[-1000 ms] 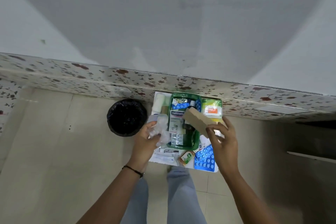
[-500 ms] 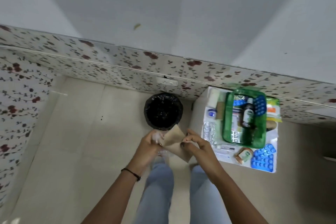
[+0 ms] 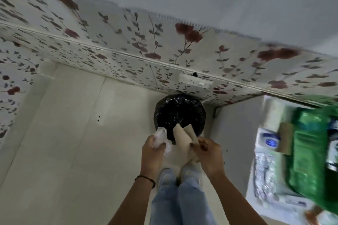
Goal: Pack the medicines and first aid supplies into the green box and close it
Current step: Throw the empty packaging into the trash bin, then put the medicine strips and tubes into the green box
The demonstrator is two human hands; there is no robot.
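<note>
Left hand is closed around a crumpled piece of clear plastic wrap, its grip clamped on it; right hand has its grip clamped on a piece of brown cardboard, which juts up and forward from the fingers; both hands are held just at the near rim of a bin lined with a black bag, standing on the tiled floor against the flowered wall. The green box lies at the right edge of view on a white table, well apart from both hands, blurred, lid apparently open; what it contains cannot be made out; foil blister strips lie just beside it on its left.
</note>
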